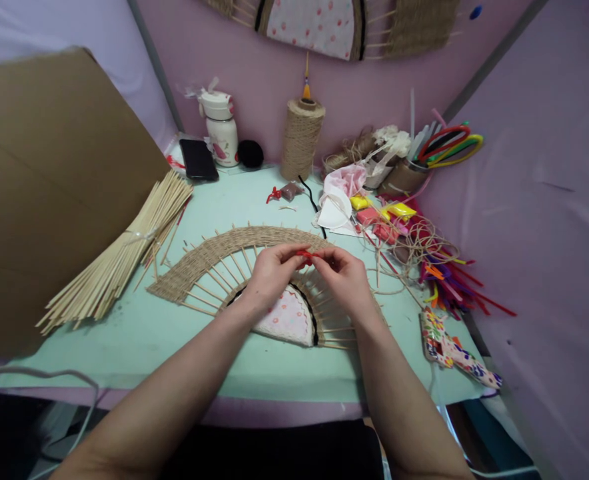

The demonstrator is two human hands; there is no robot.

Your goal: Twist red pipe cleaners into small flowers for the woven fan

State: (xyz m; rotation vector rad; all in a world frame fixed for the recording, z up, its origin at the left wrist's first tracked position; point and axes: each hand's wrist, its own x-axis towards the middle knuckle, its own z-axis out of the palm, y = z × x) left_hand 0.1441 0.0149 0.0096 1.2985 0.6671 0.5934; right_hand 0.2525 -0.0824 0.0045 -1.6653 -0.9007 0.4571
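Note:
My left hand (273, 272) and my right hand (345, 275) meet over the fan, fingertips pinched on a small bent red pipe cleaner (306, 256) between them. Beneath lies a half-round fan (214, 252) of thin sticks woven with brown twine along its outer band. At its centre is a white half-disc (284, 319) with pinkish-red spots and a black cord edge, partly covered by my left wrist. My right hand and forearm hide much of the fan's right side. Beyond the fan, a small twisted red piece (273, 195) lies beside a brownish packet (291, 192).
Bundled sticks (119, 257) lean by a cardboard sheet (49, 187) at left. A phone (198, 160), bottle (223, 137) and twine spool (302, 137) stand behind. At right are colourful pipe cleaners (459, 283), scissors (449, 148) and a flower-patterned glue gun (454, 350).

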